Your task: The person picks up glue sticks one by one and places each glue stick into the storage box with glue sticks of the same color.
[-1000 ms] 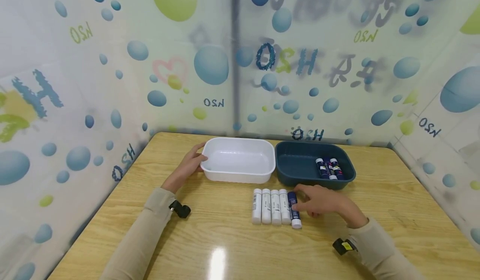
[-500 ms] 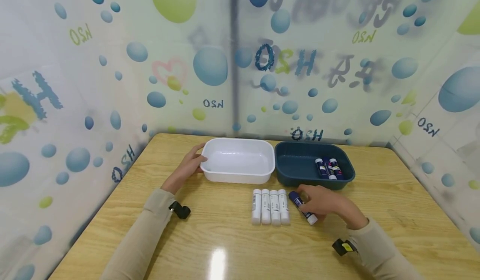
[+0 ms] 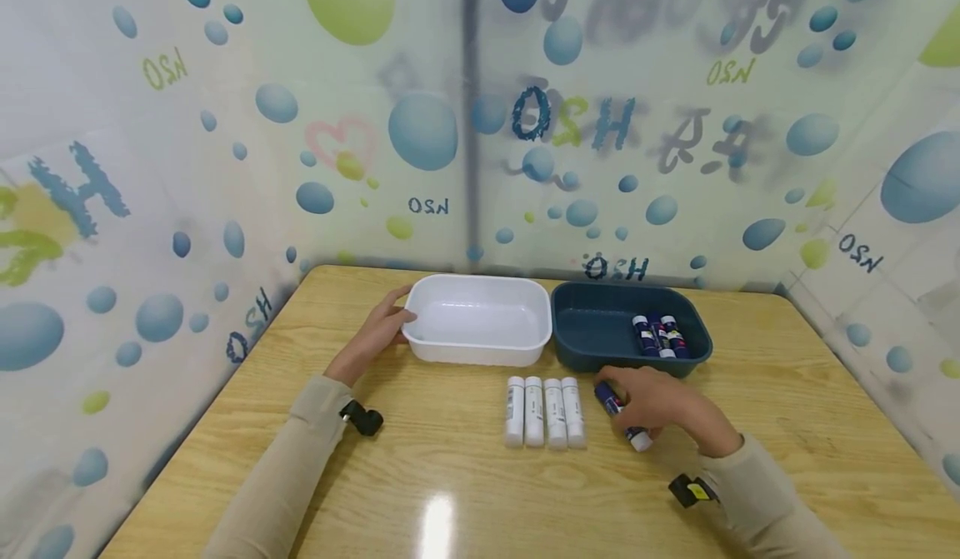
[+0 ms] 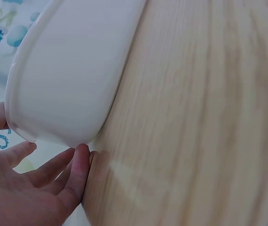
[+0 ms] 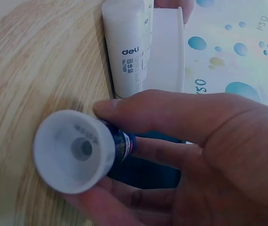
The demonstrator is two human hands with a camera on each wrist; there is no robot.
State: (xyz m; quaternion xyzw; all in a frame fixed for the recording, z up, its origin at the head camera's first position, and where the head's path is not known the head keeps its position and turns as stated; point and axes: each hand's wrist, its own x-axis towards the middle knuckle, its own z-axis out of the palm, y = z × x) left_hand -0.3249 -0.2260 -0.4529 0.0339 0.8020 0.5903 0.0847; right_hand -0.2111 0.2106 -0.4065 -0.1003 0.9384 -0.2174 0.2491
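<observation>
My left hand (image 3: 380, 327) holds the left end of a white plastic tray (image 3: 480, 355), its thumb over the rim. In the left wrist view the fingertips touch the outer end wall of the tray (image 4: 72, 75). With thumb and fingers, my right hand (image 3: 648, 396) grips a dark blue glue stick (image 3: 609, 398) just in front of the dark blue tray (image 3: 592, 326). The glue stick's hollow white end (image 5: 72, 153) faces the right wrist camera. To its left, several white glue sticks (image 3: 555, 413) lie side by side, labelled "deli" in the right wrist view.
Several dark blue glue sticks with white ends (image 3: 660, 338) lie in the right part of the dark tray, which stands against the white one. A wooden table (image 3: 450, 476) carries everything. Behind it hangs a patterned curtain (image 3: 337, 234).
The dark blue glue stick has been drawn away from the row of white ones, to the right, and turned slantwise in my right hand. My left hand stays on the white tray.
</observation>
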